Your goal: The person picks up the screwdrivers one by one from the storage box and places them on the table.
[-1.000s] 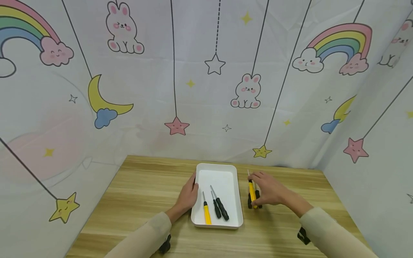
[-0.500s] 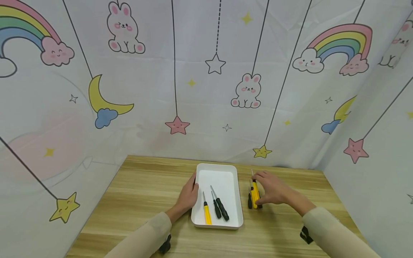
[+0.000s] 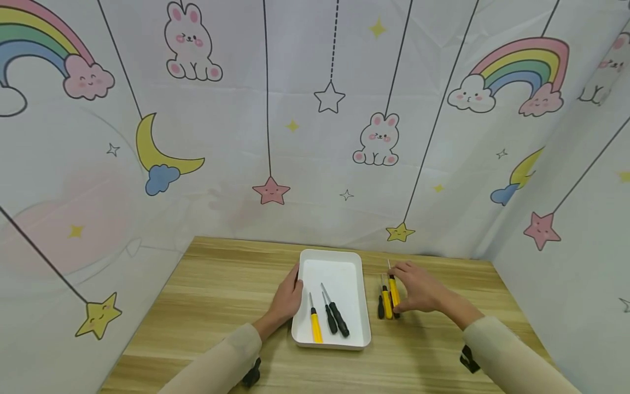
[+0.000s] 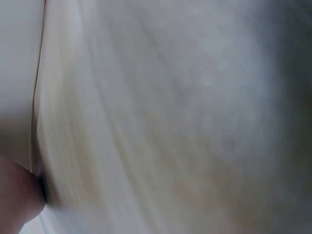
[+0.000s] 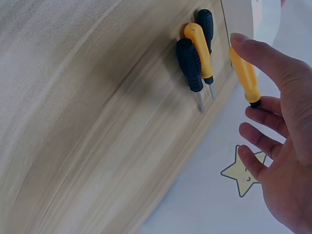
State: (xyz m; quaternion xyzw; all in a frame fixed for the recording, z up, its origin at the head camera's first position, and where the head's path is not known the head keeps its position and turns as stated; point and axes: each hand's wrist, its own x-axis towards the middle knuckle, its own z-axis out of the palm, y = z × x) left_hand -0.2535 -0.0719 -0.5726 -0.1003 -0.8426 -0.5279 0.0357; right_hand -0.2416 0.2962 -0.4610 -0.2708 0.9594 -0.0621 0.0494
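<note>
My right hand (image 3: 419, 287) pinches a yellow-handled screwdriver (image 3: 394, 290) with a black collar between thumb and fingers. In the right wrist view that screwdriver (image 5: 245, 73) is raised off the table. Beside it on the table lie a black screwdriver (image 5: 189, 61), a yellow screwdriver (image 5: 199, 46) and another black screwdriver (image 5: 206, 24), side by side. The left hand (image 3: 285, 295) holds the left wall of a white tray (image 3: 330, 261). Inside the tray, a yellow screwdriver (image 3: 316, 326) and two black screwdrivers (image 3: 338, 318) lie with tips pointing away. The left wrist view is mostly blurred.
The wood-grain table (image 3: 221, 284) ends at a white curtain (image 3: 305, 164) printed with rabbits, stars and rainbows. Another curtain side closes in at the right. A tray wall (image 4: 19, 73) shows at the left wrist view's left edge.
The right hand has shifted to the right with the yellow screwdriver, from over the group to its right side. More of the screwdrivers on the table show. Left hand and tray stay put.
</note>
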